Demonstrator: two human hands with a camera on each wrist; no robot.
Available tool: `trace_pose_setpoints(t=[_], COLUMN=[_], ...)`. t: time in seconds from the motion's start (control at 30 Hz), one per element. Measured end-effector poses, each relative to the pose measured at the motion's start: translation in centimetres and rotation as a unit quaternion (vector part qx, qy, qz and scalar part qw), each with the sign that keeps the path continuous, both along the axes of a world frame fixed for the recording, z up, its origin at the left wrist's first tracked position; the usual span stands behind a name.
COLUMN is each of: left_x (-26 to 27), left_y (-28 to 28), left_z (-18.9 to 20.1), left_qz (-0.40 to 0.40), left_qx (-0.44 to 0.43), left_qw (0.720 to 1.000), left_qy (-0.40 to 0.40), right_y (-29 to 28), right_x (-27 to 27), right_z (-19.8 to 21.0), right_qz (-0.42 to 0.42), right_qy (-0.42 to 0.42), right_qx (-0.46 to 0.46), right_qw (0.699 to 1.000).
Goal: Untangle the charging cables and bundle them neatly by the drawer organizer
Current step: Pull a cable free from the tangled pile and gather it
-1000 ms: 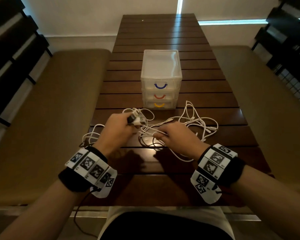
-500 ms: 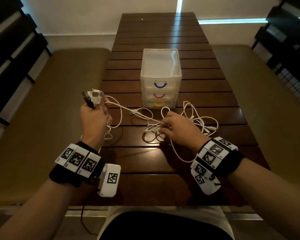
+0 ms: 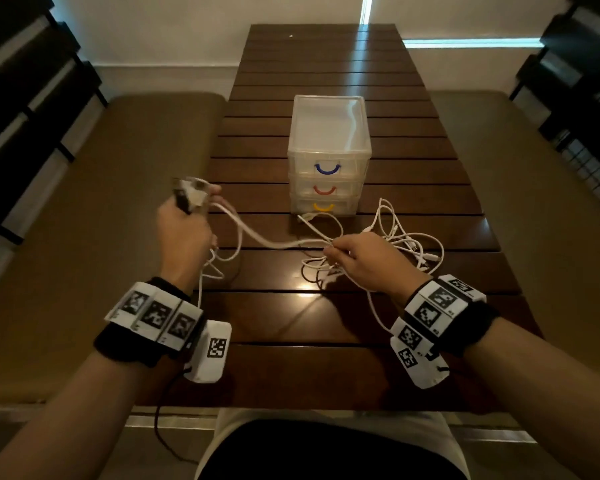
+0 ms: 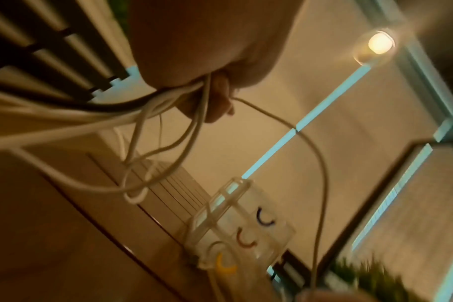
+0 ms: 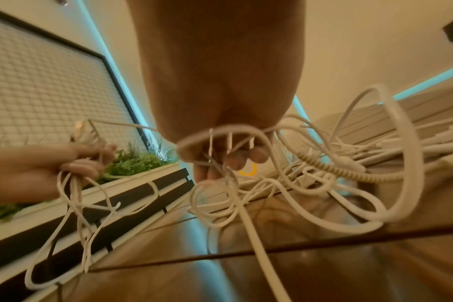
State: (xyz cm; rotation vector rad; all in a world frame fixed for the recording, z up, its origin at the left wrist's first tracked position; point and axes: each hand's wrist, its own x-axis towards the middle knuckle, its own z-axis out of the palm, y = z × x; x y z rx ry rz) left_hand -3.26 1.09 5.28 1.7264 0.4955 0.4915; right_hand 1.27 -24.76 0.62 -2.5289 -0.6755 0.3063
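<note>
A tangle of white charging cables (image 3: 400, 249) lies on the dark slatted table (image 3: 326, 74), in front of a clear three-drawer organizer (image 3: 329, 150) with blue, red and yellow handles. My left hand (image 3: 184, 223), raised at the table's left edge, grips a white charger plug (image 3: 191, 195) and several cable strands (image 4: 153, 106). One cable runs from it across to my right hand (image 3: 361, 258), which pinches a bunch of strands (image 5: 220, 147) above the tangle. Loops hang from both hands (image 5: 73, 200).
Padded benches (image 3: 94, 216) flank the table on both sides. Dark slatted backrests (image 3: 25, 98) stand at far left and right. A planter with green foliage (image 5: 135, 165) shows behind the left bench. The far half of the table holds only the organizer.
My left hand has lifted the plug up and out to the left, drawing one cable taut from the tangle. My right hand has stayed on the bunch, rising slightly.
</note>
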Motion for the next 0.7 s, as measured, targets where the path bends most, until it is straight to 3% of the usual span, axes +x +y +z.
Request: trace_pose_setpoints(t=[0.1, 0.23, 0.33, 0.43, 0.57, 0.7], left_x=[-0.7, -1.5, -1.5, -1.4, -1.4, -1.8], left_y=[-2.1, -5.6, -6.5, -6.5, -6.1, -5.6], left_z=[-0.7, -2.3, -3.3, -2.6, -1.3, -0.4], left_qz=[-0.109, -0.278, -0.295, -0.276, -0.239, -0.157], left_qx=[0.125, 0.247, 0.342, 0.384, 0.346, 0.198], left_qw=[0.986, 0.928, 0.892, 0.881, 0.907, 0.965], left_qy=[-0.017, -0.008, 0.016, 0.032, -0.001, -0.066], right_y=[0.5, 2.1, 2.7, 2.3, 1.7, 2.0], right_x=[-0.4, -1.2, -1.6, -1.7, -1.2, -0.7], right_z=[0.3, 1.1, 1.6, 1.4, 0.8, 0.6], right_qz=[-0.043, -0.040, -0.009, 0.023, 0.022, -0.021], right_qy=[-0.009, -0.074, -0.114, -0.111, -0.098, -0.050], right_qx=[-0.013, -0.037, -0.052, -0.045, -0.024, 0.027], right_qw=[0.999, 0.996, 0.992, 0.993, 0.995, 0.998])
